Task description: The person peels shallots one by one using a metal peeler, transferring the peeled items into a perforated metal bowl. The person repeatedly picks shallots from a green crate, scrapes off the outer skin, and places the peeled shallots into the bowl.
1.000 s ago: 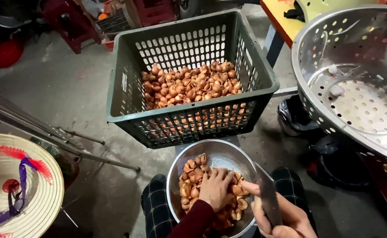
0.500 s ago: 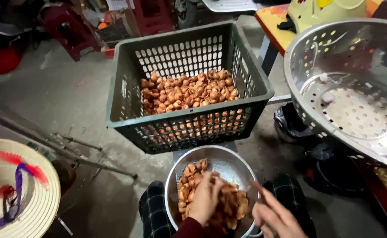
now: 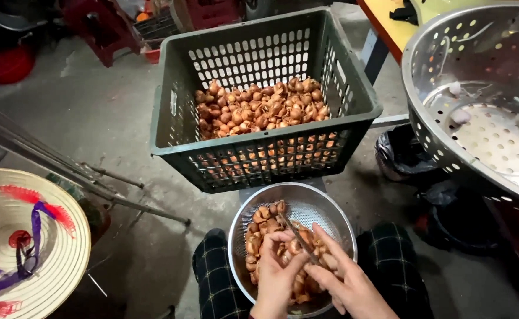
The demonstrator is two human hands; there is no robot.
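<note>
A round perforated steel bowl (image 3: 324,207), part-filled with brown shallot-like bulbs (image 3: 259,220), is held between knees clad in dark checked trousers (image 3: 213,277) at the bottom of the head view. Both hands are brought together over this bowl: the left hand (image 3: 277,280) is curled, its fingertips closed on one small brown bulb (image 3: 290,247) just above the heap, while the right hand (image 3: 345,282) is closed around the handle of a thin-bladed knife (image 3: 302,242), whose blade is laid slanting up and to the left against that bulb. How much of the bulb is pinched cannot be told, as it is largely covered by the fingers. Directly beyond the bowl, touching or just above its far rim, a dark green slotted plastic crate (image 3: 171,112) is seen, holding a layer of the same brown bulbs (image 3: 259,109). At upper right a large perforated steel colander (image 3: 437,71) is tilted toward the camera, with two pale peeled bulbs (image 3: 459,116) lying inside. A woven conical straw hat with red and purple ribbon (image 3: 26,242) is seen at lower left, beside slanting metal rods (image 3: 64,168) over a grey concrete floor (image 3: 94,106)
</note>
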